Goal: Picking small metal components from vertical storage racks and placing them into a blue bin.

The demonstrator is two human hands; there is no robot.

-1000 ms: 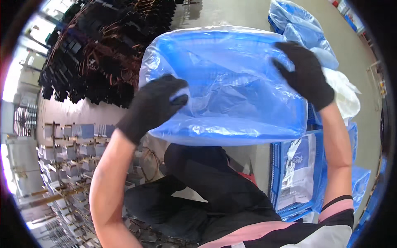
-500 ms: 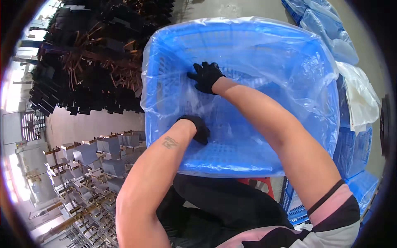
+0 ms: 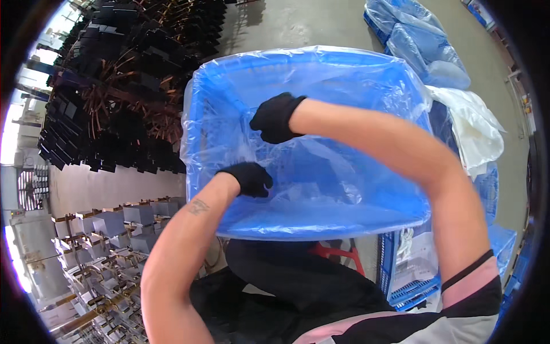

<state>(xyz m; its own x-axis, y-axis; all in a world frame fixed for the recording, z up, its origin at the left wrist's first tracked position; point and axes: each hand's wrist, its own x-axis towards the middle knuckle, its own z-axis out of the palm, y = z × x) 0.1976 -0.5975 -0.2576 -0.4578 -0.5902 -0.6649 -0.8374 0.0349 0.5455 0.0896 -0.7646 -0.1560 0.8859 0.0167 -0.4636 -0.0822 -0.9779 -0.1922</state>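
A large blue plastic basket (image 3: 309, 224) is in front of me, lined with a clear plastic liner (image 3: 338, 166) that folds over its rim. Both my hands wear black gloves and are inside it, toward its left end. My right hand (image 3: 279, 118) is closed, its fingers curled into the liner, farther from me. Nearer to me, my left hand (image 3: 250, 179) is also closed, with the film bunched beside its fingers. Between the two hands the film is drawn up in creases. The fingertips of both hands are partly hidden.
Racks of dark plates (image 3: 114, 86) hang close on the left, with grey metal blocks on fixtures (image 3: 114, 223) below them. At right stand film-covered blue baskets (image 3: 427, 46) and a white bag (image 3: 472, 123). A red stool (image 3: 338, 252) and a blue crate (image 3: 412, 289) are near my legs.
My right hand went from spread fingers to a closed grip, and my left hand has risen a little and curled. The film between them is now pulled up. The view has shifted slightly.
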